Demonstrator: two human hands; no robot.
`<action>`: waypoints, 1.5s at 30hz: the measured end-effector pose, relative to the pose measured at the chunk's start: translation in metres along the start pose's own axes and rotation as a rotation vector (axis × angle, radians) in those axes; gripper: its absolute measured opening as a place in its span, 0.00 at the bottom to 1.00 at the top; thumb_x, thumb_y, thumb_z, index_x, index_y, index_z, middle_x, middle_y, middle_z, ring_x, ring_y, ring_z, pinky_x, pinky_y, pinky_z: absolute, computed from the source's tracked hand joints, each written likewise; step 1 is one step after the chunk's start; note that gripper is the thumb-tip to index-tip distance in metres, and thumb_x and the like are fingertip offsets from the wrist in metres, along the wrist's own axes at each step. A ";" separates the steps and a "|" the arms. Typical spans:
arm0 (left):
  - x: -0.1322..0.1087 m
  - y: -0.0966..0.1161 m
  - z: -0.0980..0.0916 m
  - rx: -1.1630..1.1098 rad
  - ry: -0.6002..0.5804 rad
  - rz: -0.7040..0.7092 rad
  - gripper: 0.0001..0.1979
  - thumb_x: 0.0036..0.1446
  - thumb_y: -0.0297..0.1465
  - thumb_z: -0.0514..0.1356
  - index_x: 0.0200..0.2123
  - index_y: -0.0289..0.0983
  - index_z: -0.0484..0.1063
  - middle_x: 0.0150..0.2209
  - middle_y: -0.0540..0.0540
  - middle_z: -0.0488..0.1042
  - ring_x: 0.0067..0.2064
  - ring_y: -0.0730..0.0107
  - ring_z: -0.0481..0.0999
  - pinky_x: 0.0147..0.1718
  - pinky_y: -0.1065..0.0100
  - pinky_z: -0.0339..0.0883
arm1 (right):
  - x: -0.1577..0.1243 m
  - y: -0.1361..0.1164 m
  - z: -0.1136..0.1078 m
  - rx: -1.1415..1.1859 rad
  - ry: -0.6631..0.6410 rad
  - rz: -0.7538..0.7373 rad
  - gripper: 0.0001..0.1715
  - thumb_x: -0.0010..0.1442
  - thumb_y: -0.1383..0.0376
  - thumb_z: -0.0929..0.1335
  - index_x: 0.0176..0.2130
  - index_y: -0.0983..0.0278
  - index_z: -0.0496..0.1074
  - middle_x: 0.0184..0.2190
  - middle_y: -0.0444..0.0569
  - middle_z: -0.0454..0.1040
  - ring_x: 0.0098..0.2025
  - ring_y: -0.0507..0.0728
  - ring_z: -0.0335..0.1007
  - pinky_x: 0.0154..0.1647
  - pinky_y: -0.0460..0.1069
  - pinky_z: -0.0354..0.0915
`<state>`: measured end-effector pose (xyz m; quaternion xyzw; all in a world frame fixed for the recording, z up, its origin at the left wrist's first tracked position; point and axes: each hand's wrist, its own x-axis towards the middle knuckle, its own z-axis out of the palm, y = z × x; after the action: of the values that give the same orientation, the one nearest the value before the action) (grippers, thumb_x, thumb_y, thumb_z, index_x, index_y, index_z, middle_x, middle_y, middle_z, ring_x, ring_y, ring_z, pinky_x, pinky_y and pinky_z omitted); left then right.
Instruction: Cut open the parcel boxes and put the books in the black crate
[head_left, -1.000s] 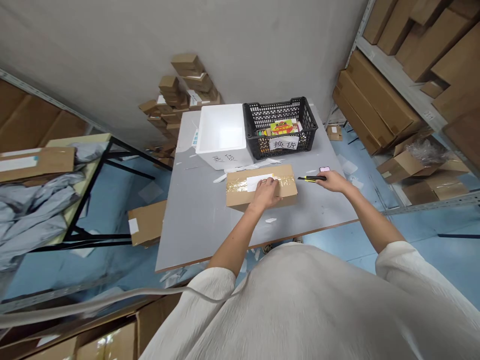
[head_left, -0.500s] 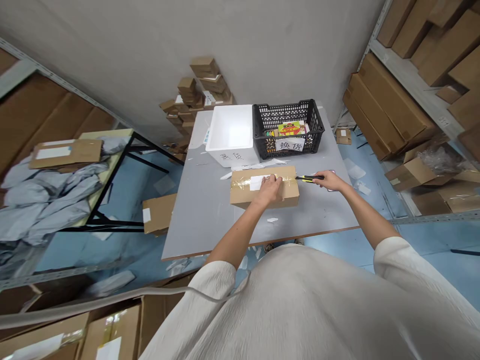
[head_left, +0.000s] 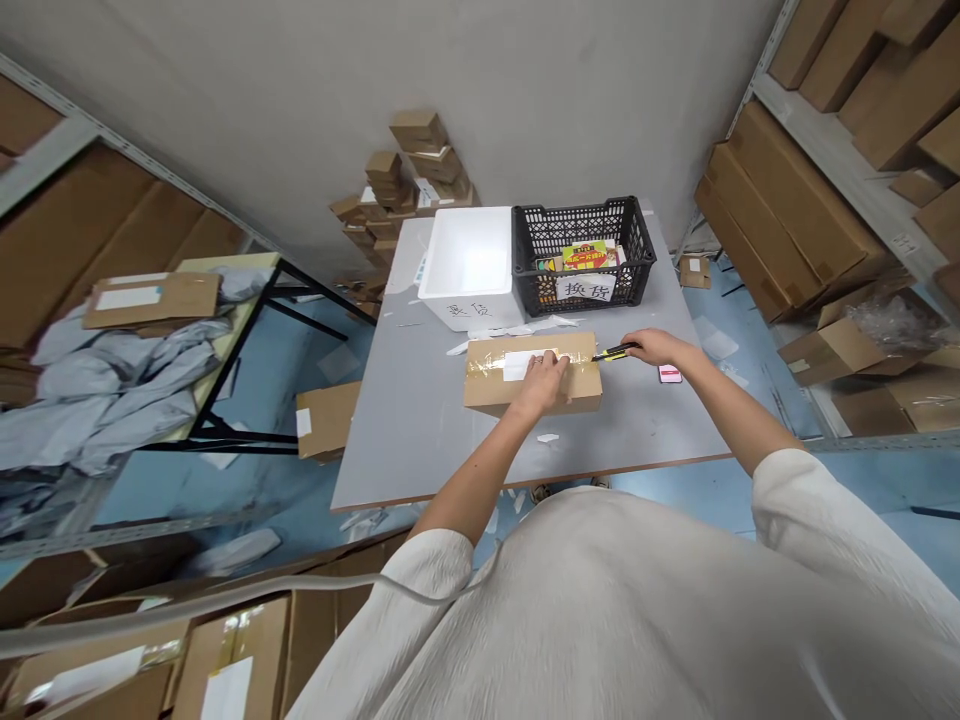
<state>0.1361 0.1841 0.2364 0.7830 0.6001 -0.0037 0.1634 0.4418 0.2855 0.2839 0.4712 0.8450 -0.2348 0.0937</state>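
Observation:
A taped cardboard box (head_left: pixel 487 392) with a white label (head_left: pixel 517 366) lies on the grey table (head_left: pixel 405 420). My left hand (head_left: pixel 545 380) rests on its top with the fingers spread, pressing beside the label. In my right hand (head_left: pixel 651 347) is a black and yellow utility knife (head_left: pixel 618 351), gripped by its handle. The knife's tip meets the right end of the box top, at the clear tape; whether the blade has gone in cannot be made out.
Behind the box stand a white foam bin (head_left: pixel 474 255) and a black plastic crate (head_left: pixel 585 210) holding colourful packets. A phone (head_left: pixel 670 373) lies at the right. Paper scraps (head_left: pixel 548 438) dot the table. Parcels fill a side table (head_left: pixel 142 380), and shelves of cartons (head_left: pixel 795 200) flank the right.
My right hand has moved slightly left and up with the knife, uncovering the phone. The knife now tilts more, its tip at the box's end. My left hand stays on the box.

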 end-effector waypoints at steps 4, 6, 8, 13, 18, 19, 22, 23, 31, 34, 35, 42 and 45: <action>-0.001 -0.001 -0.001 -0.021 0.003 -0.005 0.42 0.48 0.35 0.84 0.63 0.43 0.71 0.64 0.35 0.71 0.65 0.40 0.77 0.77 0.44 0.56 | 0.006 0.000 -0.005 0.016 -0.061 -0.006 0.19 0.73 0.60 0.67 0.56 0.59 0.84 0.43 0.49 0.87 0.40 0.57 0.77 0.38 0.47 0.62; -0.001 -0.001 -0.001 -0.014 -0.001 -0.007 0.42 0.48 0.36 0.84 0.63 0.43 0.71 0.63 0.35 0.71 0.64 0.40 0.78 0.76 0.45 0.57 | 0.005 0.002 -0.003 0.130 -0.125 -0.003 0.16 0.73 0.57 0.68 0.49 0.61 0.84 0.37 0.47 0.84 0.35 0.55 0.74 0.36 0.46 0.62; 0.000 -0.001 -0.001 -0.002 -0.009 -0.004 0.41 0.49 0.37 0.83 0.63 0.44 0.71 0.63 0.35 0.71 0.64 0.40 0.78 0.76 0.45 0.57 | 0.000 0.006 0.002 0.258 -0.182 0.007 0.17 0.71 0.52 0.70 0.43 0.61 0.82 0.33 0.45 0.81 0.31 0.53 0.71 0.34 0.45 0.63; -0.002 0.001 -0.002 0.001 -0.028 -0.006 0.41 0.50 0.37 0.83 0.63 0.42 0.72 0.65 0.34 0.71 0.65 0.40 0.78 0.78 0.44 0.54 | -0.016 0.016 0.023 0.505 -0.219 0.022 0.24 0.69 0.43 0.72 0.40 0.62 0.78 0.31 0.44 0.79 0.29 0.52 0.68 0.30 0.44 0.63; -0.003 0.004 -0.005 0.002 -0.041 0.001 0.40 0.51 0.36 0.82 0.64 0.42 0.72 0.65 0.34 0.72 0.65 0.40 0.78 0.79 0.42 0.50 | -0.028 0.025 0.044 0.726 -0.195 -0.006 0.28 0.64 0.40 0.76 0.38 0.62 0.77 0.29 0.46 0.78 0.31 0.54 0.70 0.31 0.46 0.65; -0.002 0.004 -0.006 0.005 -0.045 0.005 0.40 0.52 0.36 0.82 0.65 0.42 0.71 0.65 0.33 0.71 0.65 0.40 0.78 0.79 0.42 0.49 | -0.031 0.025 0.048 0.759 -0.177 -0.019 0.29 0.63 0.39 0.76 0.37 0.62 0.77 0.28 0.46 0.78 0.30 0.54 0.70 0.31 0.47 0.64; -0.001 0.004 -0.009 0.003 -0.055 0.015 0.41 0.53 0.36 0.82 0.66 0.43 0.71 0.66 0.33 0.71 0.65 0.40 0.78 0.79 0.43 0.49 | -0.037 0.021 0.066 0.872 -0.108 -0.048 0.33 0.62 0.35 0.77 0.37 0.61 0.76 0.29 0.47 0.78 0.31 0.54 0.70 0.32 0.47 0.65; -0.001 0.004 -0.009 0.000 -0.058 0.015 0.41 0.52 0.36 0.82 0.67 0.43 0.71 0.66 0.33 0.71 0.65 0.39 0.78 0.79 0.43 0.49 | -0.038 0.019 0.072 0.914 -0.089 -0.045 0.34 0.61 0.34 0.77 0.37 0.61 0.75 0.29 0.47 0.78 0.32 0.55 0.71 0.32 0.48 0.66; 0.003 0.004 -0.010 0.007 -0.058 -0.010 0.43 0.54 0.37 0.82 0.69 0.43 0.71 0.68 0.32 0.70 0.63 0.38 0.80 0.78 0.41 0.52 | -0.048 0.003 0.098 1.043 -0.053 -0.005 0.35 0.59 0.33 0.78 0.38 0.61 0.75 0.29 0.46 0.78 0.31 0.54 0.70 0.30 0.47 0.64; 0.006 0.004 -0.011 0.024 -0.060 -0.014 0.44 0.54 0.38 0.82 0.70 0.42 0.70 0.68 0.30 0.70 0.65 0.35 0.78 0.78 0.40 0.52 | -0.056 0.008 0.099 0.980 -0.045 -0.011 0.32 0.62 0.36 0.77 0.38 0.61 0.77 0.29 0.45 0.78 0.30 0.54 0.70 0.29 0.47 0.64; 0.006 0.004 -0.011 0.029 -0.064 -0.006 0.43 0.54 0.38 0.82 0.70 0.41 0.71 0.68 0.30 0.71 0.66 0.34 0.77 0.78 0.40 0.52 | -0.058 0.011 0.100 0.979 -0.002 0.012 0.32 0.62 0.36 0.77 0.38 0.61 0.77 0.29 0.45 0.78 0.31 0.54 0.71 0.30 0.47 0.65; 0.003 -0.001 -0.013 -0.043 0.001 0.042 0.50 0.58 0.42 0.78 0.78 0.41 0.63 0.70 0.31 0.69 0.67 0.36 0.76 0.71 0.49 0.66 | -0.067 0.018 0.101 1.031 0.242 0.161 0.33 0.64 0.35 0.77 0.46 0.60 0.76 0.38 0.52 0.86 0.31 0.55 0.77 0.30 0.48 0.68; 0.007 -0.002 -0.016 -0.080 0.081 -0.034 0.40 0.74 0.43 0.64 0.82 0.40 0.58 0.71 0.30 0.69 0.63 0.40 0.80 0.65 0.49 0.71 | -0.066 0.010 0.098 0.958 0.305 0.110 0.34 0.68 0.35 0.74 0.52 0.60 0.79 0.37 0.51 0.86 0.30 0.55 0.76 0.34 0.50 0.72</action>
<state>0.1332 0.1953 0.2501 0.7652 0.6190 0.0494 0.1700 0.4794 0.1926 0.2209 0.5343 0.6204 -0.5191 -0.2452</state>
